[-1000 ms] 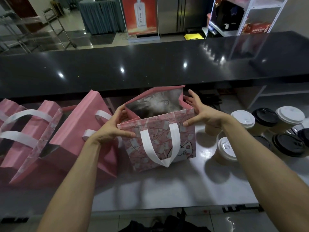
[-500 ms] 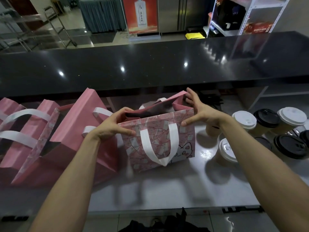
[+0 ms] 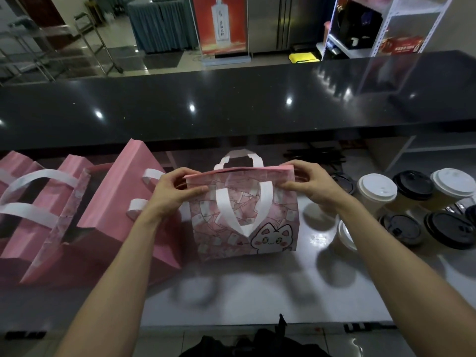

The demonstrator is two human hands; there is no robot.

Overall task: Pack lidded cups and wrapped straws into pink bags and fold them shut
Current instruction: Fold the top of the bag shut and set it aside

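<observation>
Over on the left, the finished bags [image 3: 85,215] lie tipped over out of the way, looks like to keep the middle free. Left hand [image 3: 171,191] pinches the top left corner of the pink bag [image 3: 244,212], which stands mid-counter, and right hand [image 3: 313,188] pinches the right corner, pressing the mouth flat, I'd guess to get a clean fold. Only a cartoon cat printed on it, no readable text. Lidded cups [image 3: 412,202] wait on the right, within reach.

Nothing legible: the red poster [image 3: 219,24] bears characters (too small and blurred to read).
</observation>
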